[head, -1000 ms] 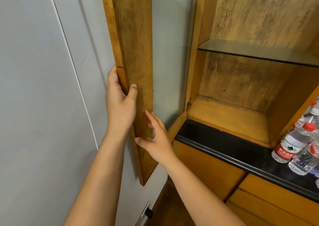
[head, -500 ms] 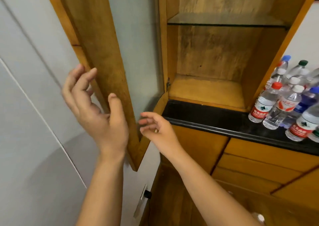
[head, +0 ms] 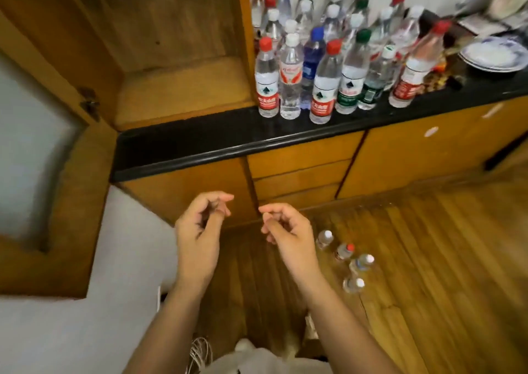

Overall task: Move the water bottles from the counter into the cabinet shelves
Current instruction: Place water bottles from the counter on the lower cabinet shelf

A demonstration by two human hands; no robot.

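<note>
Several clear water bottles (head: 323,59) with red, white, blue and green caps stand crowded on the black counter (head: 200,139), right of the open wooden cabinet. The cabinet's bottom shelf (head: 183,91) holds nothing, and its door (head: 51,191) hangs open at the left. My left hand (head: 200,228) and my right hand (head: 285,231) hover side by side below the counter edge, in front of the drawers. Their fingers hang loosely curled and hold nothing.
Several more bottles (head: 347,258) stand on the wooden floor right of my right hand. Stacked blue-patterned plates (head: 491,55) and clutter sit on the counter at the far right. Drawers (head: 300,173) lie below the counter. A grey wall runs along the left.
Both hands have left the cabinet door and dropped below the counter. The view has swung down and right, bringing the whole bottle group and the floor into sight.
</note>
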